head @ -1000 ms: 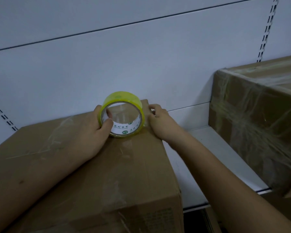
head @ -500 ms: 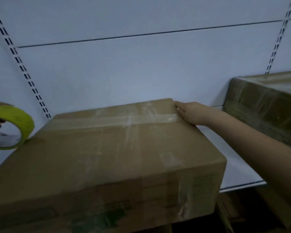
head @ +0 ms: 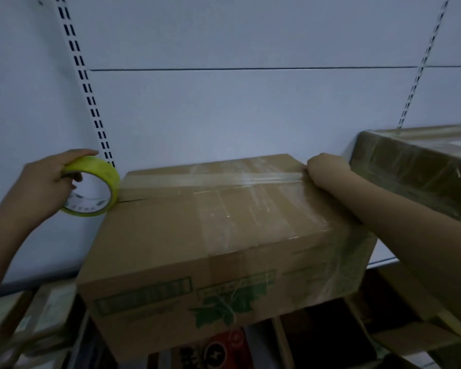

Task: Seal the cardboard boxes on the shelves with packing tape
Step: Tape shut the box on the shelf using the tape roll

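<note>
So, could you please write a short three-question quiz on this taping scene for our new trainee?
1. True or false: the left hand holds the yellow tape roll off the left end of the cardboard box.
2. Where does the right hand rest?
A. on the box's front face
B. at the box's far right top edge, on the tape strip
C. on the wrapped box
3. Fill in: the strip runs across the box's ____.

Key: 1 true; 2 B; 3 top.
</note>
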